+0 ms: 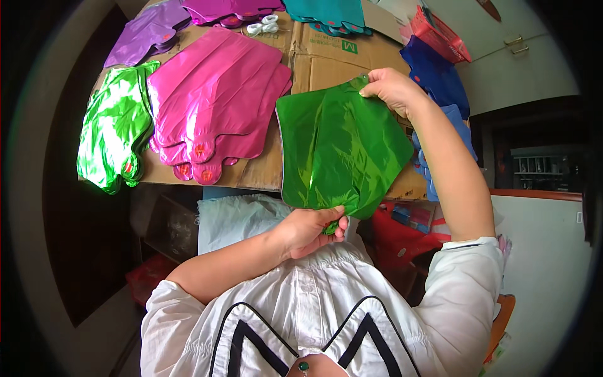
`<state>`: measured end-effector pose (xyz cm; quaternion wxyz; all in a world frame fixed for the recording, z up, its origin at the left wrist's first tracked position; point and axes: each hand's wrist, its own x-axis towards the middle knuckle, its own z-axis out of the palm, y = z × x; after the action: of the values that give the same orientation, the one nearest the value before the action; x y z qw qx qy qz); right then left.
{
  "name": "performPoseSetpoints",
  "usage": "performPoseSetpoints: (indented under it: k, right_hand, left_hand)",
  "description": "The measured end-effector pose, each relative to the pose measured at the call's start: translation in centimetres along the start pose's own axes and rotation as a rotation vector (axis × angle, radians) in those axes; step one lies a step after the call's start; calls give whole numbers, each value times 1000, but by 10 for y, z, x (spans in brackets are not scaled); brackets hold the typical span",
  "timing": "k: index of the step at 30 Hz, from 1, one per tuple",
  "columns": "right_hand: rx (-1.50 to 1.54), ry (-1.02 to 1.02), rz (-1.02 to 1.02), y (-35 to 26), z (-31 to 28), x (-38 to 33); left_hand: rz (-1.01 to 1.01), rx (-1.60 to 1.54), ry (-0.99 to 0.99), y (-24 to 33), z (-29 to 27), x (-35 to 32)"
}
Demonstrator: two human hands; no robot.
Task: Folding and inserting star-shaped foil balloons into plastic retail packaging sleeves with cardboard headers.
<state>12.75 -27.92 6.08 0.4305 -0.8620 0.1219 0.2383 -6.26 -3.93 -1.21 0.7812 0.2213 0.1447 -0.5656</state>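
A flat green foil balloon (339,147) is stretched out in front of me, over the near edge of the cardboard. My left hand (314,229) is closed on its bunched lower end, close to my waist. At the far upper edge, my right hand (396,91) pinches a corner between thumb and fingers. Just left of the balloon lies a stack of pink foil balloons (217,88), their rounded tabs toward me. Beside that stack sit shiny light-green foil balloons (113,125).
Cardboard (314,69) covers the table. Purple (144,31), magenta (229,7) and teal (330,12) foil stacks line its far side, near white cord bundles (264,25). Dark-blue (436,72) and light-blue (461,125) stacks lie right, below a red basket (440,34).
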Motion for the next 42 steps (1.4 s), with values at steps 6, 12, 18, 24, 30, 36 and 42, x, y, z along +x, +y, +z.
performPoseSetpoints:
  k: [6,12,18,24,30,36,42]
  right_hand:
    - [-544,72,-523,-31,-6,2]
    - [-763,-561,-243,-101,21,4]
    - [-805,-813,-78,-114,29,17]
    - [-621,-941,-7,-105,29,20]
    - [-502,-912,-221,-97,27,28]
    - [-812,-664,-423,-99,45,13]
    - [-941,-529,-645,-89,56,13]
  left_hand:
    - [20,346,81,3,8,-1]
    - [261,668,59,5,18,3]
    - [344,964,-47,13,20,-4]
    - [286,1133,-91,30,32,-16]
    - [223,784,-89,15,13,-6]
    - [-65,-5,106,7,8,-2]
    - [-32,-45,59,12,9,-2]
